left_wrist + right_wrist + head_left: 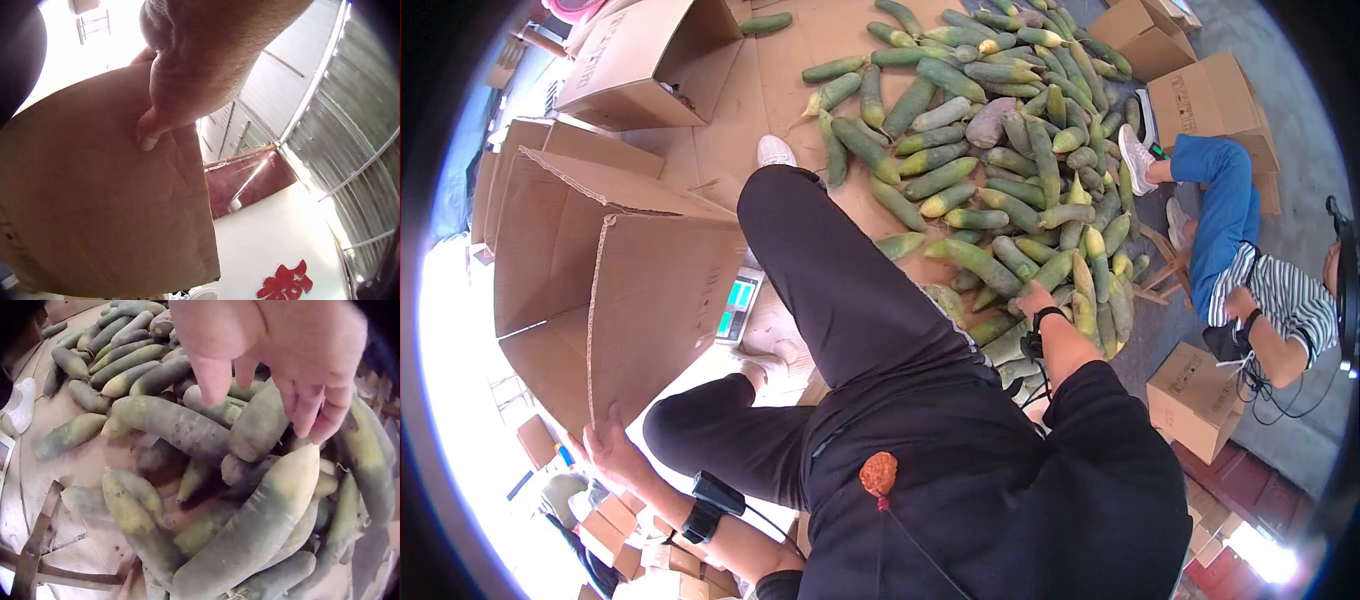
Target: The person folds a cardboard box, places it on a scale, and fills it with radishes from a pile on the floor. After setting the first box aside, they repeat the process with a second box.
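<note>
A large open cardboard box [662, 300] stands at the left in the head view, its flap [106, 187] filling much of the left wrist view. My left hand [612, 452] pinches that flap's edge, the thumb on its face. A big heap of green radishes [1000, 160] covers the floor to the right. Over its near side is my right hand [1034, 300], fingers pointing down. In the right wrist view the fingertips of the right hand [269, 369] hang just above a thick radish with a pale tip [250, 531]; whether they touch it I cannot tell.
Beyond the flap, a scale [740, 305] with a lit display sits on the floor. Another open box [650, 60] lies at the upper left. A person in a striped shirt [1285, 290] sits at the right, near several boxes [1197, 395]. A wooden frame [44, 569] stands beside the heap.
</note>
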A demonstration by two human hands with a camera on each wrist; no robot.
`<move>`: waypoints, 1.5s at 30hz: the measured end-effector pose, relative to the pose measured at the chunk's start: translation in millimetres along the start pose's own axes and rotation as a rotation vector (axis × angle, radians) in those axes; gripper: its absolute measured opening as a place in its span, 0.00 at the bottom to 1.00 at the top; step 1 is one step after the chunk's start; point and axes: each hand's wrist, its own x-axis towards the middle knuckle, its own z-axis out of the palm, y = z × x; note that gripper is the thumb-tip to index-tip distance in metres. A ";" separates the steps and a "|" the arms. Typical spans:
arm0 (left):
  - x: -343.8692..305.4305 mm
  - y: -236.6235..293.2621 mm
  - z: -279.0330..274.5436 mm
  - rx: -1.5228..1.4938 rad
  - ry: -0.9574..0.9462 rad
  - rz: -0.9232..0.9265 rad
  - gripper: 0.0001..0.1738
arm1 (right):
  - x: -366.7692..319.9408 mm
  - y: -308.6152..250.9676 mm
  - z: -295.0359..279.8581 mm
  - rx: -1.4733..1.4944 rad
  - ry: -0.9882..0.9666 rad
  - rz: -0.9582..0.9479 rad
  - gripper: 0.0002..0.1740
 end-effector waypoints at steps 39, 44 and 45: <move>-2.6 19.7 -15.1 -0.114 0.003 0.006 0.10 | -142.4 -210.9 -105.1 0.917 0.103 -0.953 0.14; -1.3 24.6 -17.9 -0.127 0.037 0.003 0.12 | -264.0 -283.6 -177.1 0.802 -0.005 -1.456 0.13; -1.7 25.0 -18.1 -0.129 0.049 0.020 0.12 | -290.1 -298.0 -184.9 0.767 0.001 -1.583 0.13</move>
